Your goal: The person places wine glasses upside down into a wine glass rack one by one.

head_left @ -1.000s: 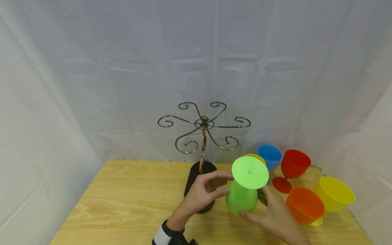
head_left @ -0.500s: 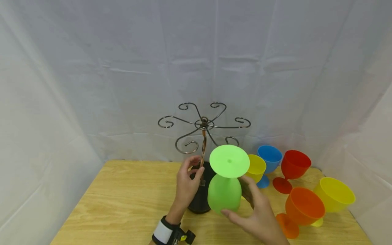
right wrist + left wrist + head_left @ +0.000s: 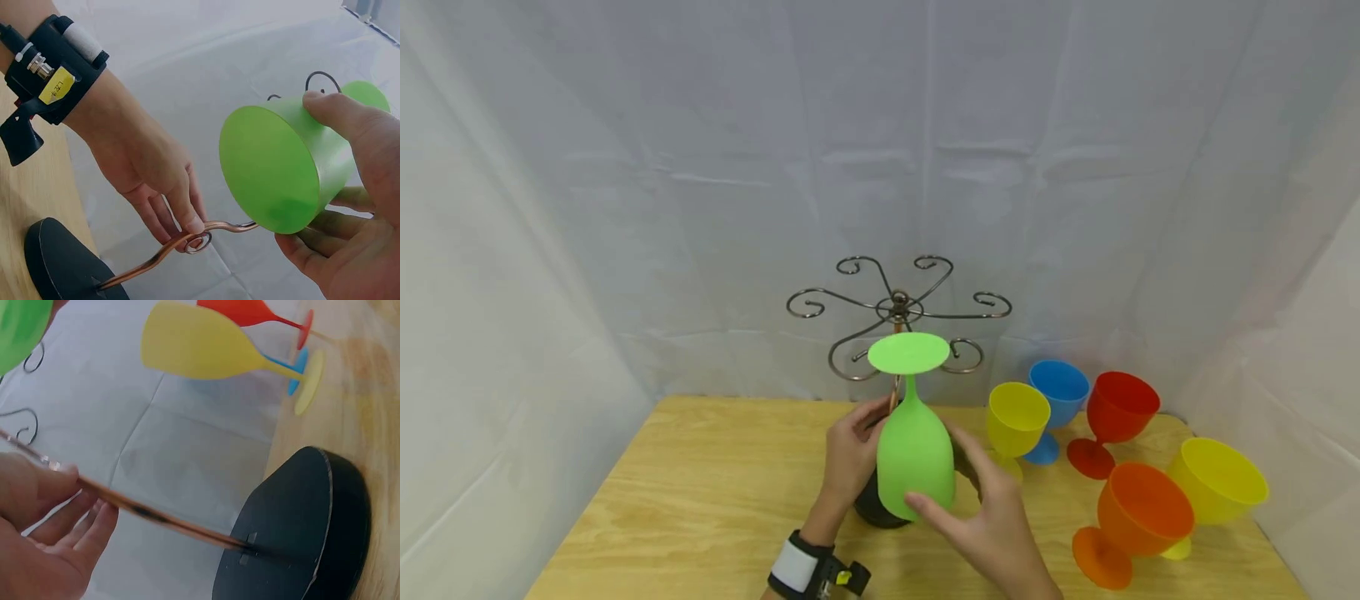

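My right hand (image 3: 992, 512) grips the bowl of a light green plastic goblet (image 3: 916, 458), held upside down with its foot (image 3: 908, 353) on top. The bowl's mouth faces the camera in the right wrist view. My left hand (image 3: 847, 454) pinches the twisted copper stem (image 3: 159, 515) of a metal rack between thumb and fingers. Curled arms spread from the rack's top hub (image 3: 899, 308), all bare. The goblet's foot overlaps the front arms in the head view. Below stands the rack's black base (image 3: 59, 265), partly hidden by the goblet in the head view.
Upright goblets stand on the wooden table (image 3: 700, 492) at the right: a yellow goblet (image 3: 1017, 417), a blue goblet (image 3: 1060, 392), a red goblet (image 3: 1122, 408), an orange goblet (image 3: 1145, 510) and another yellow goblet (image 3: 1217, 479). White sheets (image 3: 715, 208) hang behind and at both sides.
The green goblet has moved left in my right hand, towards the rack, and its foot has risen. My left hand has left the goblet and taken hold of the rack's stem.
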`<action>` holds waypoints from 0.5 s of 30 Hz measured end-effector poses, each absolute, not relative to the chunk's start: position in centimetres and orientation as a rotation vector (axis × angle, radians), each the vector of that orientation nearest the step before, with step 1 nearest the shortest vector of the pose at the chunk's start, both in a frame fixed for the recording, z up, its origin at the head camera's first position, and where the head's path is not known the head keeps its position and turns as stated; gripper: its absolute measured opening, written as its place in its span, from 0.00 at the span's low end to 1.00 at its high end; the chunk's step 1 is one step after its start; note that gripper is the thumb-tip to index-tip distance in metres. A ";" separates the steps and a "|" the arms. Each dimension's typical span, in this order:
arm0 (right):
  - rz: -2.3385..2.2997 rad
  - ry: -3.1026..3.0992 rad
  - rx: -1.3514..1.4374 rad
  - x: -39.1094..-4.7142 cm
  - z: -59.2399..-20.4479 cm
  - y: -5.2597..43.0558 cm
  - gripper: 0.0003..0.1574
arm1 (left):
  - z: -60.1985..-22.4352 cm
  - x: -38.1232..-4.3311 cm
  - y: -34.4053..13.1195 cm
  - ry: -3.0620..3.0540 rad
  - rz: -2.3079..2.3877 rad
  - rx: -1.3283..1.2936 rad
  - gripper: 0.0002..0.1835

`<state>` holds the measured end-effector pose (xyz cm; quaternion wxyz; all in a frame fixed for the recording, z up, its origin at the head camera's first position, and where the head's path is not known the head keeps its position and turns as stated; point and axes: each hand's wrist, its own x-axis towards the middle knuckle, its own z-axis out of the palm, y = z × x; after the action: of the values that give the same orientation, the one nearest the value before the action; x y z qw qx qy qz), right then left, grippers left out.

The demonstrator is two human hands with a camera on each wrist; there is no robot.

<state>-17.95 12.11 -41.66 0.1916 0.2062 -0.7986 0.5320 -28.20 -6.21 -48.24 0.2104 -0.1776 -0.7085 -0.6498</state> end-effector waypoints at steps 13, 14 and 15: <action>1.518 -2.284 0.596 -19.0 -41.0 10.4 0.48 | -48.3 -28.1 -7.6 -2.058 -1.778 -0.420 0.03; 1.519 -2.285 0.593 -19.0 -41.0 10.3 0.48 | -48.4 -28.2 -7.6 -2.054 -1.772 -0.418 0.02; 1.526 -2.287 0.593 -19.1 -40.9 10.2 0.49 | -48.4 -28.2 -7.6 -2.052 -1.770 -0.412 0.03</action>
<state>-19.06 10.19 -40.91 0.1639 0.2079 -0.8022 0.5351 -28.22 -7.57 -48.39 0.1988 -0.1474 -0.7337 -0.6328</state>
